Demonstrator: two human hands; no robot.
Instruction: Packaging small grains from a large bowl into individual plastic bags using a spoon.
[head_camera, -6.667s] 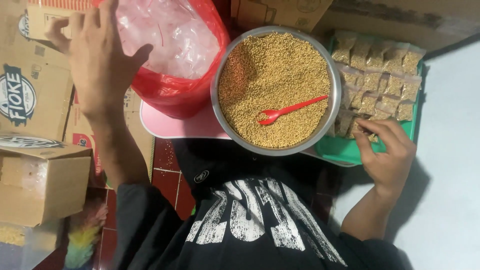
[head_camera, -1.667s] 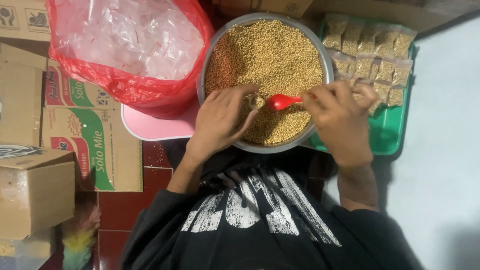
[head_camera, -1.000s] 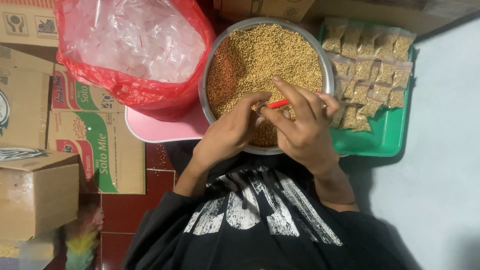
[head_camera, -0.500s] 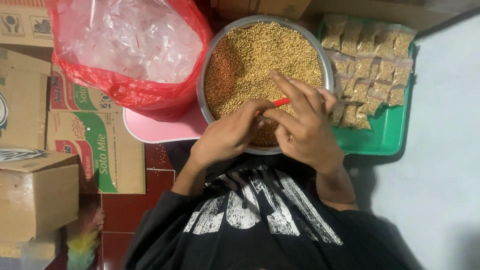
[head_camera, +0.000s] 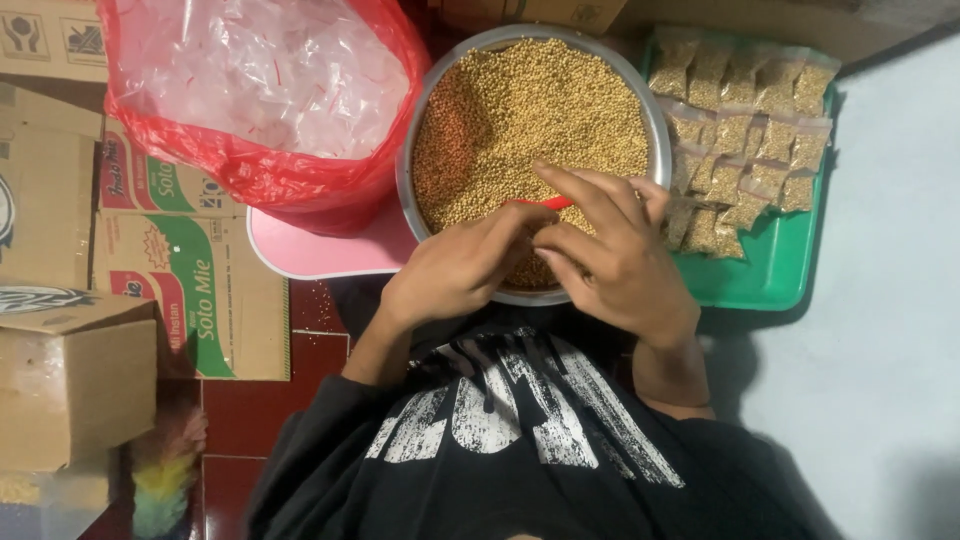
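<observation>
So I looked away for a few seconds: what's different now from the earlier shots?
Both hands came in from the sides and met over the metal bowl; the left hand and right hand now pinch together, and the red spoon has been picked up. The red bag and green tray are unchanged.

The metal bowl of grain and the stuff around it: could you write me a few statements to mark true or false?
1. Both hands, left hand and right hand, meet over the metal bowl. True.
2. The spoon is blue. False: it is red.
3. The filled packets lie on a green tray. True.
4. The red bag holds grain. False: it holds clear plastic bags.
</observation>
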